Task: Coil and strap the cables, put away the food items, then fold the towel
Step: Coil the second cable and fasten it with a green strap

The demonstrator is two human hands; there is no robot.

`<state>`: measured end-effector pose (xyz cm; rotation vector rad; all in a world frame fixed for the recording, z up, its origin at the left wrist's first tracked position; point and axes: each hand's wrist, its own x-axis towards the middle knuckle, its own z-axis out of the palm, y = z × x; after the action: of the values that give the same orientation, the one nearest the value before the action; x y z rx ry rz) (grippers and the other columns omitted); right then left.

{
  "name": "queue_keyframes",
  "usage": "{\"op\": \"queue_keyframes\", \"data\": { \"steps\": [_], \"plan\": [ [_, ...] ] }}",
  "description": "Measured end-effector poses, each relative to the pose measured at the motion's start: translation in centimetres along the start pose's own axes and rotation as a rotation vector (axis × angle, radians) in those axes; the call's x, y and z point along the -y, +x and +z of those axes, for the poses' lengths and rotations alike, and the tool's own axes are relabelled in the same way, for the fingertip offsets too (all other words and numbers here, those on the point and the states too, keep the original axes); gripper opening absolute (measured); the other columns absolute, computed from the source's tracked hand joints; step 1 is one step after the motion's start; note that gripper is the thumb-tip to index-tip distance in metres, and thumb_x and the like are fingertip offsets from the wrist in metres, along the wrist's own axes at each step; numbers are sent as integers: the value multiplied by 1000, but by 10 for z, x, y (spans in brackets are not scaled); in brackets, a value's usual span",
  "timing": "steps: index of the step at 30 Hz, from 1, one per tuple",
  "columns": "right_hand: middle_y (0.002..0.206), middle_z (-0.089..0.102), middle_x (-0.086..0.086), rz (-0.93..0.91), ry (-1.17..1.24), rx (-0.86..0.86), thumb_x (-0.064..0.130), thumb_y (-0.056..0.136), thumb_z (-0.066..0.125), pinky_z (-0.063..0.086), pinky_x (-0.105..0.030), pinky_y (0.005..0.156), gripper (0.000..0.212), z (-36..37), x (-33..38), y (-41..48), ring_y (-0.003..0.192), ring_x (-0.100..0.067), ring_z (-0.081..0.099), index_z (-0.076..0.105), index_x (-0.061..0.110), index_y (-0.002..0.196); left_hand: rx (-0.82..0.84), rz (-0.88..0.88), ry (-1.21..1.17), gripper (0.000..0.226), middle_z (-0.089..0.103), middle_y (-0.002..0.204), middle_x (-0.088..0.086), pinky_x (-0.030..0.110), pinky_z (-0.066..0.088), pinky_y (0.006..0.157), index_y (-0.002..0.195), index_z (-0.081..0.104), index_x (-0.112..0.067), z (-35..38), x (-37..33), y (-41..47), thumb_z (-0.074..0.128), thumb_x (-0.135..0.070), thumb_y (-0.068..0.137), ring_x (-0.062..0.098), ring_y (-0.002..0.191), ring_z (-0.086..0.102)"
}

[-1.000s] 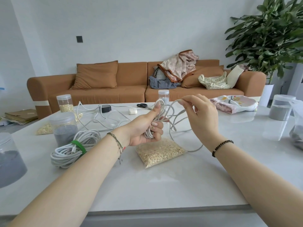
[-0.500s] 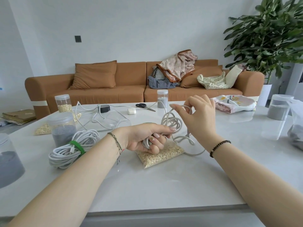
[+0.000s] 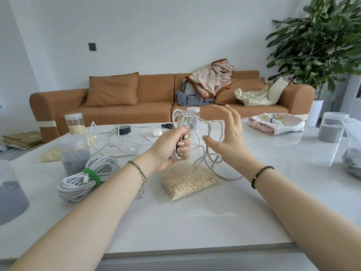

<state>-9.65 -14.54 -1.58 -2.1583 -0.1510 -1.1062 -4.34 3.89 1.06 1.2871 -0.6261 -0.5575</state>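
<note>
Left hand [image 3: 168, 147] grips the cable coil [image 3: 184, 122]; right hand [image 3: 227, 133] spread beside it.

The table [image 3: 175, 227] is seen to be smooth and glossy, stone-like, with faint reflections. The cable [image 3: 187, 122] is sheathed in matt white plastic, as is the coil [image 3: 78, 184] at near left, which is bound by a matt green strap [image 3: 91, 176]. Oats are held in a bag [image 3: 187, 181] of clear, shiny plastic film, slightly creased. The jars [image 3: 73, 151] are made of clear plastic with frosted lids. The sofa [image 3: 154, 94] is covered in matt brown cloth. The towel [image 3: 275, 123] at far right is of soft printed cloth.
</note>
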Motion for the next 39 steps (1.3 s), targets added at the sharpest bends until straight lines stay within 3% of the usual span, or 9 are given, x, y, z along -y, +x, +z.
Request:
{"op": "queue_keyframes", "data": {
  "steps": [4,10,13,17,21,24,27,32,39],
  "plan": [
    [134,35,5,-11,-25,-62,18,78,80,24,-13,109,72,2,0,1,125,-6,33,41,20,138,-50,126,109,33,31,56,-4,24,27,52,74,39,-16,0,5,1,40,-22,106,11,49,29],
    [146,46,4,-54,-52,97,-2,88,58,29,-30,115,57,6,-5,1,140,-13,38,53,23,139,-51,170,204,33,31,54,-4,30,22,54,72,37,-16,-2,3,-1,40,-19,105,12,47,27],
    [129,59,8,-44,-89,61,7,96,59,36,-31,108,35,5,-5,2,127,-14,47,64,26,124,-83,209,234,32,34,57,-1,27,24,54,75,37,-16,-3,4,0,42,-20,106,12,49,28],
    [96,63,8,49,48,94,23,95,68,41,-14,81,10,4,-3,4,92,-3,57,72,32,96,-203,300,171,22,55,89,11,25,31,54,87,47,-12,-4,1,2,45,-21,106,12,53,36],
    [80,58,9,106,56,138,23,93,70,37,-10,67,10,5,0,4,74,-3,54,79,22,98,-6,186,-77,21,68,126,11,20,27,54,90,46,-17,1,-5,-4,37,-25,107,9,50,29],
    [76,58,12,146,-16,201,19,94,68,36,-7,64,12,2,-3,4,71,-1,53,80,19,94,10,201,-210,25,69,95,7,19,27,56,89,57,-18,-1,-10,-4,41,-25,106,6,51,31],
    [72,61,4,263,-174,262,14,96,62,34,-13,50,19,-3,-17,4,57,-7,44,79,16,86,-75,345,-427,12,49,69,-2,17,27,57,92,46,-18,-14,-27,0,43,-20,103,5,52,30],
    [78,68,1,433,-363,93,14,92,56,41,-30,55,32,-20,-40,10,64,-20,57,69,30,68,-351,496,-459,25,41,60,-3,19,24,49,79,39,-18,-29,-34,6,40,-15,104,7,47,25],
    [91,66,-14,636,-623,-8,6,88,53,42,-30,63,18,-42,-56,7,79,-34,58,65,13,76,-414,544,-348,31,38,58,-2,21,22,49,72,36,-17,-22,-24,8,43,-13,102,8,47,25]
  ]
}}
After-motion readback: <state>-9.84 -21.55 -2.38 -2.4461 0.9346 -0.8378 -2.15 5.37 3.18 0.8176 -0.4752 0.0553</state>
